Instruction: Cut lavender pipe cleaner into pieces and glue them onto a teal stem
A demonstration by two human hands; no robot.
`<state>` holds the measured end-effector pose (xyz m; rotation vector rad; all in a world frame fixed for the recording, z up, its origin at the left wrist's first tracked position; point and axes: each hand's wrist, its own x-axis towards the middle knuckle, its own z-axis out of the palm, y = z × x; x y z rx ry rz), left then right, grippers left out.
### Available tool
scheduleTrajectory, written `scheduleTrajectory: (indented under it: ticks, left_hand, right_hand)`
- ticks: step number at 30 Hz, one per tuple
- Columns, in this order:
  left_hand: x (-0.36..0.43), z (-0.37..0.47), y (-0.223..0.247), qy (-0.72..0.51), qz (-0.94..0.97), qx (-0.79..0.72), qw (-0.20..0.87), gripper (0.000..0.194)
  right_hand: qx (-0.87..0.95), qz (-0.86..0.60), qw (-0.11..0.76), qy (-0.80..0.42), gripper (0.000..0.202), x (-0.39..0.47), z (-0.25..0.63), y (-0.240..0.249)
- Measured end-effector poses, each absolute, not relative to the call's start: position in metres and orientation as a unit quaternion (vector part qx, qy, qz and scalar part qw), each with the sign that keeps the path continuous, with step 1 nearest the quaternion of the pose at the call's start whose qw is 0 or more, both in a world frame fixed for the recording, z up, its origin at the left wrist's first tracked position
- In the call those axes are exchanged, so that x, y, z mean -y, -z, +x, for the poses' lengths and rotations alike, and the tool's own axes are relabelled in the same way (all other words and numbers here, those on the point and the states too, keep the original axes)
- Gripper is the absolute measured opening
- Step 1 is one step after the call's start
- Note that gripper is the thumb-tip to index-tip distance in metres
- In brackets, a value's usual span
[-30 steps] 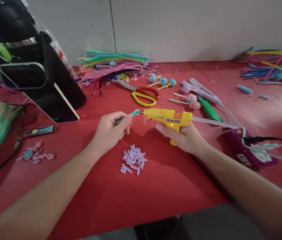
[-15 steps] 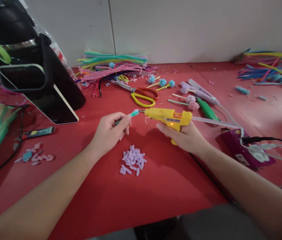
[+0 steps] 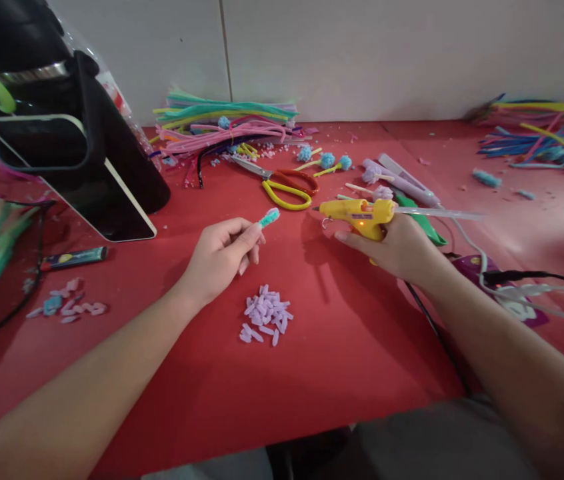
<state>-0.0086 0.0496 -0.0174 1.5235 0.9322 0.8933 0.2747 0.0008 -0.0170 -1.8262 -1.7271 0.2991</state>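
Observation:
My left hand (image 3: 229, 252) pinches a teal pipe cleaner stem (image 3: 269, 218) whose tip carries a bit of pale purple. In my right hand (image 3: 397, 247) is a yellow hot glue gun (image 3: 357, 211), its orange light lit and a clear glue stick poking out the back. The gun's nozzle points left, apart from the stem. Below my left hand lies a pile of short purple pipe cleaner pieces (image 3: 268, 313) on the red table (image 3: 282, 380).
Scissors (image 3: 287, 193) lie beyond my hands, near small blue pipe cleaner flowers (image 3: 327, 161). A black bottle (image 3: 127, 147) with a phone (image 3: 97, 187) leaning on it stands at left. Cords run to a purple power strip (image 3: 532, 319) at right. Pipe cleaner bundles (image 3: 227, 120) lie by the wall.
My right hand has drawn the glue gun away from the stem tip, to the right and slightly up. My left hand has stayed nearly in place, still holding the stem.

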Motion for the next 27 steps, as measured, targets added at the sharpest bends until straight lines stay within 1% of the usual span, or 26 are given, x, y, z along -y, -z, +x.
scheduleTrajectory:
  ticks: [3, 5, 8, 9, 10, 13, 15, 16, 18, 20, 24, 26, 27]
  left_hand:
    - [-0.049, -0.008, 0.017, -0.377, 0.640, -0.393, 0.542, 0.025]
    - [-0.049, -0.008, 0.017, -0.376, 0.640, -0.394, 0.543, 0.025]
    - [-0.048, -0.007, 0.016, -0.377, 0.637, -0.396, 0.544, 0.026]
    - [-0.048, -0.007, 0.016, -0.377, 0.637, -0.397, 0.543, 0.026]
    - [-0.048, -0.007, 0.016, -0.377, 0.637, -0.397, 0.542, 0.026]
    - [-0.048, -0.008, 0.017, -0.379, 0.641, -0.394, 0.539, 0.026]
    - [-0.048, -0.008, 0.018, -0.379, 0.643, -0.393, 0.537, 0.026]
    - [-0.048, -0.008, 0.018, -0.379, 0.644, -0.394, 0.536, 0.026]
    - [-0.048, -0.008, 0.018, -0.378, 0.645, -0.396, 0.533, 0.026]
    - [-0.047, -0.008, 0.018, -0.378, 0.645, -0.396, 0.534, 0.027]
    - [-0.046, -0.008, 0.016, -0.376, 0.644, -0.392, 0.539, 0.026]
    - [-0.046, -0.008, 0.016, -0.374, 0.644, -0.394, 0.539, 0.026]
    - [-0.046, -0.008, 0.016, -0.374, 0.644, -0.396, 0.538, 0.026]
  right_hand:
    - [0.681, -0.699, 0.214, -0.039, 0.044, 0.009, 0.287, 0.009]
    - [0.707, -0.689, 0.161, -0.019, 0.053, 0.021, 0.298, -0.001]
    - [0.725, -0.682, 0.083, -0.053, 0.062, 0.042, 0.307, -0.020]
    - [0.735, -0.669, 0.067, -0.083, 0.061, 0.048, 0.304, -0.025]
    - [0.756, -0.641, 0.063, -0.119, 0.054, 0.053, 0.297, -0.029]
    - [0.812, -0.528, 0.099, -0.227, 0.028, 0.059, 0.254, -0.033]
    - [0.825, -0.477, 0.170, -0.252, 0.010, 0.056, 0.219, -0.027]
    - [0.833, -0.453, 0.198, -0.249, 0.008, 0.054, 0.203, -0.023]
    - [0.854, -0.404, 0.219, -0.242, 0.015, 0.048, 0.181, -0.011]
    - [0.878, -0.379, 0.208, -0.206, 0.016, 0.043, 0.172, 0.000]
    - [0.868, -0.420, 0.213, -0.157, 0.028, 0.036, 0.179, 0.013]
    - [0.858, -0.428, 0.238, -0.156, 0.036, 0.034, 0.185, 0.014]
    - [0.855, -0.422, 0.256, -0.161, 0.036, 0.034, 0.187, 0.015]
